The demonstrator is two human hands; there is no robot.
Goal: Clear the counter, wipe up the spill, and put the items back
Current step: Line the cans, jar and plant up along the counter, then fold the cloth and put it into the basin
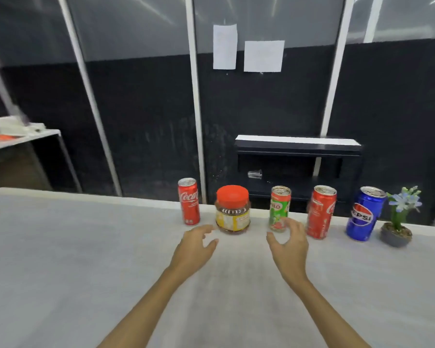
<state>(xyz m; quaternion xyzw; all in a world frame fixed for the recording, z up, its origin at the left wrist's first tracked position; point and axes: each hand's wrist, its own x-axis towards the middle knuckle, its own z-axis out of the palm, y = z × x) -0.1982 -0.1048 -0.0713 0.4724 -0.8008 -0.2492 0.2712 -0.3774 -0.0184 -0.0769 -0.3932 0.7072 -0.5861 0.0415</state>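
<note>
both hands reach forward over the pale counter (60, 259), holding nothing. left hand (194, 249) has its fingers loosely spread and slightly curled, just short of the jar (232, 209). right hand (290, 247) is spread wider, thumb and fingers forming a broad c near the base of the green can (279, 208); whether the fingertips touch it is hard to tell.

along the far edge stands a row of items. a red coca-cola can (189, 200) is at the left, its script cut off by the curve. the jar has a red lid, a yellow label and a dark band whose writing is too blurred to read. the green can shows "ilo" in part, a milo label. a second red coca-cola can (322, 212) is blurred, its logo turned sideways. a blue can (364, 214) reads "pepsi". a small potted plant (398, 222) with pale blue flowers ends the row.

behind, a clear plastic cup (255, 174) lies on its side on a dark shelf (296, 146), and two blank-looking papers (249, 51) hang on the wall.
</note>
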